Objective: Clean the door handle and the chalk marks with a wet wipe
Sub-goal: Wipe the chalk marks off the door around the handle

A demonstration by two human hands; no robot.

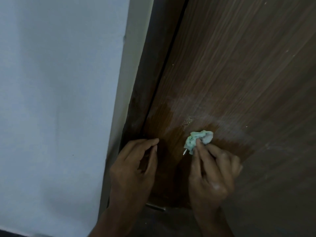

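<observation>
A crumpled wet wipe [198, 140], white with a green tint, is pinched in the fingertips of my right hand [212, 175] and pressed against the brown wooden door [239, 65]. Around the wipe the wood is darker and wet. Whitish chalk smears [189, 101] run above and to the right of that patch. My left hand [135, 168] hovers beside the door's edge with fingers loosely curled, holding nothing. A short piece of metal, likely the door handle [156, 207], shows between my wrists; most of it is hidden.
The dark door frame [148, 82] runs diagonally left of the door, with a narrow black gap between them. A pale wall [59, 100] fills the left half of the view. Small white specks dot the upper door.
</observation>
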